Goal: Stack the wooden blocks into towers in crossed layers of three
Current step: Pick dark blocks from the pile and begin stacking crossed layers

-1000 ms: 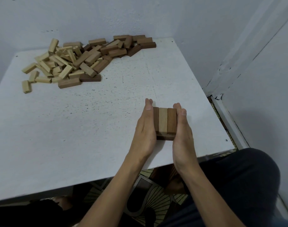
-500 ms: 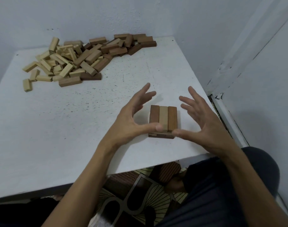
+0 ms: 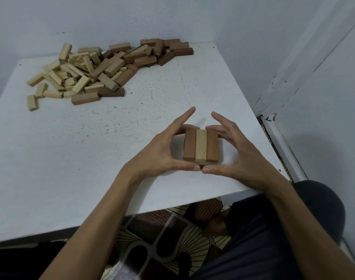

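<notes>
Pale grey-blue walls [image 3: 192,17] meet in a corner behind a white, speckled worktop [image 3: 91,158], and patterned floor tiles [image 3: 172,249] show below its near edge beside the person's dark trousers [image 3: 273,239]. A jumble of loose blocks [image 3: 103,67], pale ones towards 9 o'clock and browner ones towards 12, lies at the far side of the worktop at about 11 o'clock, pointing every way and some resting on others. The tower [image 3: 201,146] stands well apart from that heap, at about 4 o'clock on the worktop and near its front right edge. Its top layer is three blocks lying flat and touching side by side: a brown block [image 3: 189,145], a pale block [image 3: 201,146] and a darker brown block [image 3: 212,145], each with its long axis running from 6 to 12 o'clock, away from the person. Under them a dark sliver of a lower layer [image 3: 202,166] shows at the 6 o'clock edge; how its blocks run cannot be told. The left hand [image 3: 162,152] comes in from 7 o'clock and the right hand [image 3: 239,154] from 5 o'clock, and together they cup the tower. Both thumbs lie along its near face, tips almost meeting at 6 o'clock. The middle fingers curl round to the far ends of the blocks. The left index finger [image 3: 184,116] and right index finger [image 3: 219,118] stand out straight past the tower towards 12 o'clock, clear of the wood. Both forearms are bare.
</notes>
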Demonstrator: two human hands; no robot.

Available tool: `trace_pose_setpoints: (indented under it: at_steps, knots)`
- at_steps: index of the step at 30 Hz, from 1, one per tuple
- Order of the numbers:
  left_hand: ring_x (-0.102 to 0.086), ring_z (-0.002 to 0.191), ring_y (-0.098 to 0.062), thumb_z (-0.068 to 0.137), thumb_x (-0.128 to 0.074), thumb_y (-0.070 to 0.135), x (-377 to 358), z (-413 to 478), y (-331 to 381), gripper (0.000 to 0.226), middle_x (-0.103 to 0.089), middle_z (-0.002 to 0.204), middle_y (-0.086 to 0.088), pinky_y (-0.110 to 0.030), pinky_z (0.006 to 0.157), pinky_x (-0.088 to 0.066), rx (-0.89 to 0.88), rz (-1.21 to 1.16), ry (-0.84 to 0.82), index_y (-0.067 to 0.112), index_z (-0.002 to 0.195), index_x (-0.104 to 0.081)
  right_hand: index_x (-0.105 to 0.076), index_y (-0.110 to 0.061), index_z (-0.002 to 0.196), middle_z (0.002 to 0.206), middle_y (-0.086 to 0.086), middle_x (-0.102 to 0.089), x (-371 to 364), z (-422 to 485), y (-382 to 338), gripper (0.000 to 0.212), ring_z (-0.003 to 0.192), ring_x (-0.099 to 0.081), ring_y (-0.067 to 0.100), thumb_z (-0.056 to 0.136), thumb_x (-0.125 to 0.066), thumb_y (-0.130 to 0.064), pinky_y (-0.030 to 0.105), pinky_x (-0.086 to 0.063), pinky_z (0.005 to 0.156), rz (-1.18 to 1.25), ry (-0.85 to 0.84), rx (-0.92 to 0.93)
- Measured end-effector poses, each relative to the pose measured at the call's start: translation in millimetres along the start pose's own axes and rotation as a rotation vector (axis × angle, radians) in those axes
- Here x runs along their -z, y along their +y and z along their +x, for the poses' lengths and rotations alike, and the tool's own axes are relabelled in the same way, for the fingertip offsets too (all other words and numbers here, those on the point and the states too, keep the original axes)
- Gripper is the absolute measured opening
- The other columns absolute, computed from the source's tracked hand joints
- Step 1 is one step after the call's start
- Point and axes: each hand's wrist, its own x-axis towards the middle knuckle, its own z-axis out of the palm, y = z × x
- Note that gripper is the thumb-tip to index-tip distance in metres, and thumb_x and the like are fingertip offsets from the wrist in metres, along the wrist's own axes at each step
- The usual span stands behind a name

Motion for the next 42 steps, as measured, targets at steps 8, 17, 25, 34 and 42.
trace_pose_setpoints:
  at_steps: [8,17,25,34,42]
  knots:
    - [-0.044,0.134,-0.005,0.069,-0.086,0.040,0,0,-1,0.113,-0.051,0.139,0.010,-0.048,0.114,-0.034,0.011,0.015,0.015,0.044,0.155,-0.012,-0.020,-0.048,0.150,0.138,-0.023,-0.047,-3,0,3,0.100,0.129,-0.044,-0.004,0.070,-0.081,-0.044,0.006,-0.034,0.099,-0.005,0.016,0.016]
    - [-0.044,0.134,-0.003,0.067,-0.084,0.047,-1,1,-2,0.112,-0.050,0.140,0.012,-0.048,0.114,-0.035,0.008,0.020,0.023,0.048,0.153,-0.013,-0.024,-0.047,0.149,0.136,-0.024,-0.048,-3,0,5,0.099,0.127,-0.046,-0.004,0.070,-0.082,-0.045,0.003,-0.034,0.098,0.001,0.020,0.022]
    - [-0.044,0.134,-0.004,0.067,-0.085,0.046,-1,0,-1,0.113,-0.051,0.140,0.011,-0.049,0.114,-0.035,0.002,-0.006,0.016,0.045,0.154,-0.014,-0.023,-0.047,0.150,0.138,-0.025,-0.045,-5,0,2,0.100,0.128,-0.044,-0.006,0.069,-0.081,-0.046,0.011,-0.034,0.098,-0.005,0.018,-0.006]
    - [-0.036,0.139,0.002,0.082,-0.049,0.074,-10,-7,7,0.084,-0.040,0.153,0.017,-0.035,0.116,-0.031,0.047,-0.218,0.168,0.040,0.154,-0.023,-0.007,-0.046,0.155,0.161,-0.021,-0.020,-13,-11,-14,0.084,0.143,-0.022,-0.009,0.086,-0.053,-0.060,0.026,-0.023,0.119,0.228,0.203,-0.065]
    - [-0.032,0.140,0.006,0.088,-0.024,0.074,-49,-2,22,0.079,-0.037,0.155,0.019,-0.036,0.124,-0.018,0.232,-0.627,0.470,0.031,0.155,-0.025,-0.021,-0.049,0.151,0.153,-0.032,-0.029,-58,-8,-25,0.091,0.143,-0.021,-0.010,0.073,-0.024,-0.095,0.042,-0.012,0.124,0.517,0.445,-0.294]
